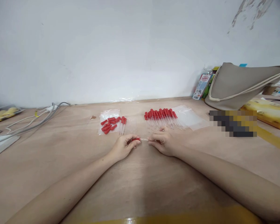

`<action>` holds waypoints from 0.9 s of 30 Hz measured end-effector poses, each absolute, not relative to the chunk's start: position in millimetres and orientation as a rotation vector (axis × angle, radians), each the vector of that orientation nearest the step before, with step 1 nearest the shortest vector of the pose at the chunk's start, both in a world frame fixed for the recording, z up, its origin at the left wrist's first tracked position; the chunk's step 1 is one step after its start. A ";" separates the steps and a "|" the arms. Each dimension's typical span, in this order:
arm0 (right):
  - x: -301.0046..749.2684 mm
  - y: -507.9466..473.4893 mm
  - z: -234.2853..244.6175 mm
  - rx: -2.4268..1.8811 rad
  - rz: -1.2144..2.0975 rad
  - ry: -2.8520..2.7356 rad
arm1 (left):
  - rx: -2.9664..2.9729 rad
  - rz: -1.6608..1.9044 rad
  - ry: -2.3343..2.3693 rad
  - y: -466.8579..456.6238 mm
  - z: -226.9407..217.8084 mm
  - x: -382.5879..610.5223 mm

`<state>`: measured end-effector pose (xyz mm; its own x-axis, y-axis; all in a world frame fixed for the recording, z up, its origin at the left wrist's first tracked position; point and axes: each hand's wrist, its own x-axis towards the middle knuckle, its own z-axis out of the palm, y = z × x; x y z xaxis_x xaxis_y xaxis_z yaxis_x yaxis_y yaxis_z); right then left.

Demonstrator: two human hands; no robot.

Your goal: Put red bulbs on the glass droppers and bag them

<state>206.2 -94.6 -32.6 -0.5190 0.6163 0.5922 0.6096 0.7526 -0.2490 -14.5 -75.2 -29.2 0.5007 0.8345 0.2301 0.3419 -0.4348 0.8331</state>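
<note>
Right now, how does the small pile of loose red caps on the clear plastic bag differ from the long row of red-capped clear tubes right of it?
The pile of loose red caps lies jumbled, while the row of red-capped clear tubes lies side by side. The pile's caps show no tubes; the row's caps top slender tubes. Both have red caps.

No legible text anywhere, the bottle label (201,87) too small and blurred.
</note>
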 end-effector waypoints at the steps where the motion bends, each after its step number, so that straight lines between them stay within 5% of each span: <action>1: 206.7 -93.6 -32.9 -0.914 0.042 -2.271 | 2.013 0.848 0.963 -75.8 -29.2 -15.0; 27: 189.4 -110.9 -8.0 -1.006 -0.337 -2.378 | 2.499 0.796 0.939 -85.8 -22.8 -15.5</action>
<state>189.4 -110.9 -8.0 -0.5818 0.5895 0.5604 0.7220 0.6916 0.0220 -15.5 -85.8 -22.8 0.6217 0.6855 0.3789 0.4862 -0.7170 0.4995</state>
